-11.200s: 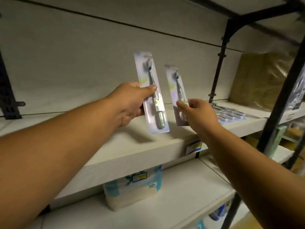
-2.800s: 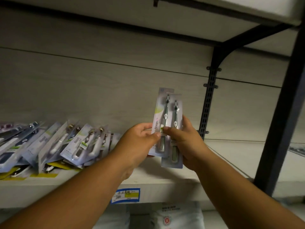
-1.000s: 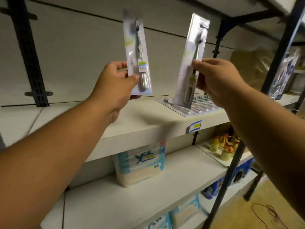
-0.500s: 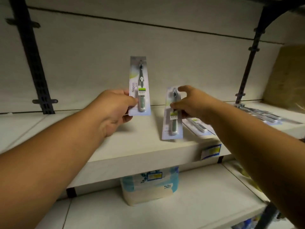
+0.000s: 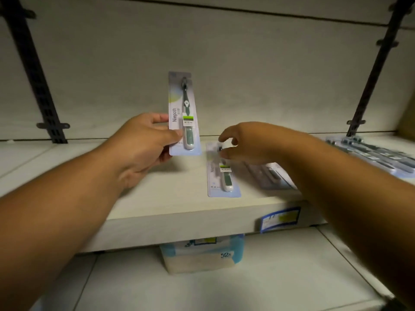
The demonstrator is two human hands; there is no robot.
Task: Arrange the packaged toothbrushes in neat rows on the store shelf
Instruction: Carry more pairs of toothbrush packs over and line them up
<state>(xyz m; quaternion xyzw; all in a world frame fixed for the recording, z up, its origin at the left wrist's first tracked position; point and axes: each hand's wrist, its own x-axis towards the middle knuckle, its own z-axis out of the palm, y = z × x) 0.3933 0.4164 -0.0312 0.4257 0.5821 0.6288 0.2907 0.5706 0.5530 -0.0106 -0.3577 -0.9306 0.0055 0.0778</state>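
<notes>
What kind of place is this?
Probably a shop. Packaged toothbrushes lie on a white shelf with what looks like a price label on its front edge, and a blue-and-white pack sits on the shelf below.

Left forearm [image 5: 67, 209] and right forearm [image 5: 348, 187] are bare (as far as shown), as are left hand [image 5: 143, 144] and right hand [image 5: 247, 142].

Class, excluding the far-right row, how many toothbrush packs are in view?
3: an upright pack in the left hand, a flat pack under the right hand, a third pack beside it, partly behind that arm; perhaps more.
</notes>
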